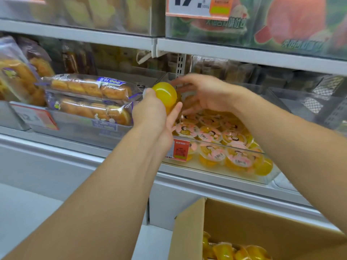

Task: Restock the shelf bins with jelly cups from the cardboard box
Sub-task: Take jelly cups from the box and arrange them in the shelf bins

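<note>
A yellow jelly cup (165, 96) is held near the centre of the frame, its rounded bottom turned toward the camera. It is clasped by the left hand (154, 117): the thumb lies against its left side and the fingers (175, 114) are curled up against its lower right side. The cup is held above the left end of the clear shelf bin (270, 166), not yet laid in it.

Just to the right of the cup, the right hand (204, 94) is seen with its fingers spread and loosely released, nothing being gripped; it is blurred, and whether its fingertips touch the cup cannot be told.

Below both hands, the bin is filled with jelly cups (212, 152) bearing pink-and-white cartoon lids. About a dozen lids can be counted, the further ones being hidden by the hands. An orange price tag (181, 150) is fixed to the bin's front wall.

In the lower right of the frame, an open cardboard box (262, 222) is seen, with four or so yellow cups (223, 251) visible at its bottom edge.

To the left of the centre, two wrapped packs of bread rolls (88, 98) are stacked in the neighbouring bin. At the right edge, one empty-looking clear bin (308, 102) is seen.
</note>
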